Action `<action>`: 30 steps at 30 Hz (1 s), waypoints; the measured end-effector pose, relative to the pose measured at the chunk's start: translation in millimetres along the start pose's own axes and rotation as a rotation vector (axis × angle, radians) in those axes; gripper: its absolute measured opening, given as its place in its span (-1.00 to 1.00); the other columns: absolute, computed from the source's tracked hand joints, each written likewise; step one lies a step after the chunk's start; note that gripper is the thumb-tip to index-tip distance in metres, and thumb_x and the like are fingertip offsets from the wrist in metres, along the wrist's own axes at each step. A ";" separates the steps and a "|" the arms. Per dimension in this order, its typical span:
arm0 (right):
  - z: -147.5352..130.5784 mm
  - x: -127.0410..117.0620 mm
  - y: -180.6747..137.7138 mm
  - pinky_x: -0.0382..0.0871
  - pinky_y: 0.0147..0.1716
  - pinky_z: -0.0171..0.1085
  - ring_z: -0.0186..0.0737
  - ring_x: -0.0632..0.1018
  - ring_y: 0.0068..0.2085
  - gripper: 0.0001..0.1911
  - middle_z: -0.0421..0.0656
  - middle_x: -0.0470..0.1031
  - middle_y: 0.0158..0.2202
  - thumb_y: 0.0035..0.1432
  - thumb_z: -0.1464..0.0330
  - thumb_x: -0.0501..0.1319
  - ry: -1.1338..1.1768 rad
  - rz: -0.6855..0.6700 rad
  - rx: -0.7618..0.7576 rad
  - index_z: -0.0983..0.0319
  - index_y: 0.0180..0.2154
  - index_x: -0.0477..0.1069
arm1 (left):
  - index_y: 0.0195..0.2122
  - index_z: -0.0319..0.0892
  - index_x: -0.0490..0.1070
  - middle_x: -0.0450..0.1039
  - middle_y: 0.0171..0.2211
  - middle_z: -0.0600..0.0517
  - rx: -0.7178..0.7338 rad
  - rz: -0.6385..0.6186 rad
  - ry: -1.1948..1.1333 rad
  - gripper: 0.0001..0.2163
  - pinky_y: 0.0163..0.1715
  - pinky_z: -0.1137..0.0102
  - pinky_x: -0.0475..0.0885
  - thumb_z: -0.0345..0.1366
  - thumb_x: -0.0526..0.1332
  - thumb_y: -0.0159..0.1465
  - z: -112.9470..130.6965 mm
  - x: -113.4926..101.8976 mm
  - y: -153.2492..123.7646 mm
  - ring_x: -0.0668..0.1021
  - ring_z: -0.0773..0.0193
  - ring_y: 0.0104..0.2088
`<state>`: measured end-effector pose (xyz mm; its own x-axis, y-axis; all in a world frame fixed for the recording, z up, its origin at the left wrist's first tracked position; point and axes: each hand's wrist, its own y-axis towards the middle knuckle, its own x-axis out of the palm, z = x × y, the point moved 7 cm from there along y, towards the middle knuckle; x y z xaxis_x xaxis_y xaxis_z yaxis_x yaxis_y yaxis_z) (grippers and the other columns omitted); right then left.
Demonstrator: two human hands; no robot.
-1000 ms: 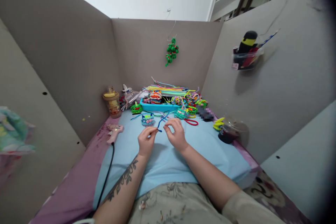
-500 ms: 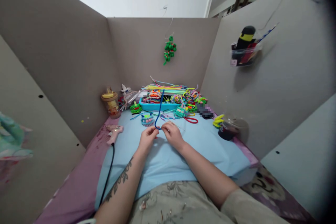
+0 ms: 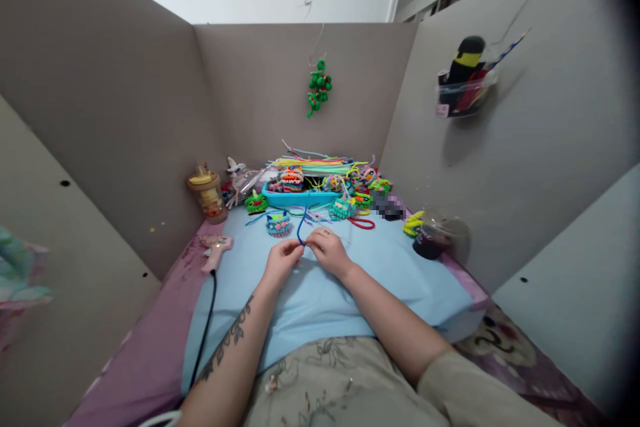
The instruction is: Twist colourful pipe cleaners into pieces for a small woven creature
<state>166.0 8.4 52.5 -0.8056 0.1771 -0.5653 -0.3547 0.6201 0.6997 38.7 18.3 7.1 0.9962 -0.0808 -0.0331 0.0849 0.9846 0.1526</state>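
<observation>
Between my two hands is a blue pipe cleaner (image 3: 301,225), bent near its lower end, with its free length sticking up and away from me. My left hand (image 3: 284,257) pinches it from the left, thumb and fingers pressed together. From the right, my right hand (image 3: 326,248) grips it close beside the left fingertips. Both hands are held over the light blue cloth (image 3: 320,307). Just beyond the left hand sits a small blue and pink pipe-cleaner figure (image 3: 279,225). The exact bend inside my fingertips is hidden.
A blue tray (image 3: 300,199) holds colourful pipe cleaners and figures at the back. A pink glue gun (image 3: 217,253) with a black cord lies left, near a lidded cup (image 3: 209,197). A dark cup (image 3: 431,244) stands right. Grey panels (image 3: 300,93) enclose the table.
The blue pipe cleaner's upright part now looks shorter and lower. Both hands stay pinched together in nearly the same place. The whole view has shifted slightly.
</observation>
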 end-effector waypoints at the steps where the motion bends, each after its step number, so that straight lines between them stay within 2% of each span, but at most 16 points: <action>1: 0.6 1.0 -0.5 0.24 -0.20 -0.22 -0.21 0.38 -0.26 -0.82 -0.11 0.41 -0.37 0.16 0.41 0.04 0.011 -0.008 0.008 0.21 -0.35 0.42 | -0.35 -0.25 0.46 0.43 -0.52 0.05 0.034 0.020 0.045 -0.79 -0.54 0.49 0.36 -0.25 0.24 0.02 1.9 -1.3 0.1 0.44 0.36 -0.52; 5: 5.8 6.7 -1.5 0.24 -0.26 -0.26 -0.24 0.38 -0.34 -0.82 -0.14 0.38 -0.45 0.13 0.41 0.05 0.089 -0.036 0.095 0.22 -0.44 0.39 | -0.37 -0.22 0.49 0.50 -0.40 -0.02 0.241 0.111 0.255 -0.86 -0.40 0.40 0.43 -0.32 0.23 0.02 14.9 -5.3 -2.8 0.50 0.26 -0.37; 7: 11.8 8.2 -1.5 0.23 -0.32 -0.29 -0.27 0.37 -0.38 -0.83 -0.16 0.37 -0.48 0.09 0.40 0.07 0.148 -0.016 0.184 0.23 -0.50 0.37 | -0.37 -0.19 0.49 0.50 -0.37 -0.02 0.344 0.123 0.348 -0.88 -0.40 0.41 0.43 -0.33 0.21 0.07 21.1 -3.8 -5.4 0.50 0.26 -0.34; 12: 31.9 18.4 -5.5 0.14 -0.52 -0.39 -0.35 0.32 -0.51 -0.87 -0.27 0.30 -0.60 -0.04 0.36 0.12 0.414 -0.050 0.498 0.25 -0.56 0.34 | -0.38 -0.16 0.47 0.47 -0.41 0.00 0.505 0.120 0.499 -0.89 -0.42 0.45 0.39 -0.35 0.14 0.16 31.7 1.8 -11.8 0.48 0.31 -0.37; 16: 42.4 28.1 -12.7 0.05 -0.61 -0.41 -0.42 0.22 -0.62 -0.92 -0.34 0.22 -0.70 -0.17 0.37 0.14 0.635 -0.062 0.680 0.25 -0.60 0.32 | -0.31 -0.13 0.47 0.47 -0.36 -0.01 0.585 0.068 0.594 -0.83 -0.29 0.39 0.39 -0.38 0.08 0.22 36.4 9.7 -16.2 0.48 0.30 -0.33; 20: 49.7 36.9 -20.0 -0.10 -0.71 -0.42 -0.47 0.10 -0.72 -0.92 -0.37 0.15 -0.77 -0.21 0.36 0.16 0.828 -0.021 0.829 0.25 -0.61 0.31 | -0.21 -0.13 0.45 0.47 -0.30 -0.03 0.605 0.049 0.683 -0.79 -0.23 0.37 0.38 -0.42 0.06 0.22 36.0 15.5 -19.1 0.48 0.29 -0.28; 25: 47.2 45.5 -23.2 -0.23 -0.73 -0.43 -0.51 0.01 -0.74 -0.90 -0.39 0.10 -0.79 -0.25 0.39 0.19 1.009 -0.067 0.929 0.24 -0.63 0.26 | -0.23 -0.12 0.47 0.48 -0.32 -0.03 0.581 0.087 0.726 -0.80 -0.25 0.39 0.37 -0.40 0.07 0.22 35.9 14.7 -21.0 0.49 0.28 -0.30; 28: 43.8 45.1 -21.5 -0.18 -0.73 -0.44 -0.51 0.04 -0.73 -0.91 -0.38 0.12 -0.76 -0.21 0.37 0.19 0.988 -0.108 0.891 0.26 -0.58 0.31 | -0.30 -0.12 0.48 0.50 -0.33 -0.02 0.516 0.122 0.595 -0.84 -0.25 0.37 0.38 -0.37 0.11 0.19 33.3 6.2 -16.0 0.51 0.27 -0.30; 30: 41.4 38.7 -16.4 -0.06 -0.70 -0.44 -0.49 0.13 -0.68 -0.88 -0.36 0.19 -0.70 -0.16 0.35 0.20 0.903 -0.081 0.778 0.27 -0.49 0.37 | -0.34 -0.16 0.48 0.50 -0.39 -0.01 0.386 0.159 0.446 -0.88 -0.30 0.37 0.40 -0.35 0.15 0.14 25.3 -3.2 -8.5 0.52 0.26 -0.35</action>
<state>160.3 36.7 1.1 -0.9469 -0.2924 0.1340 -0.2886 0.9563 0.0476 35.3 6.3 30.8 0.8996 0.2174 -0.3787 0.0203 0.8455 0.5336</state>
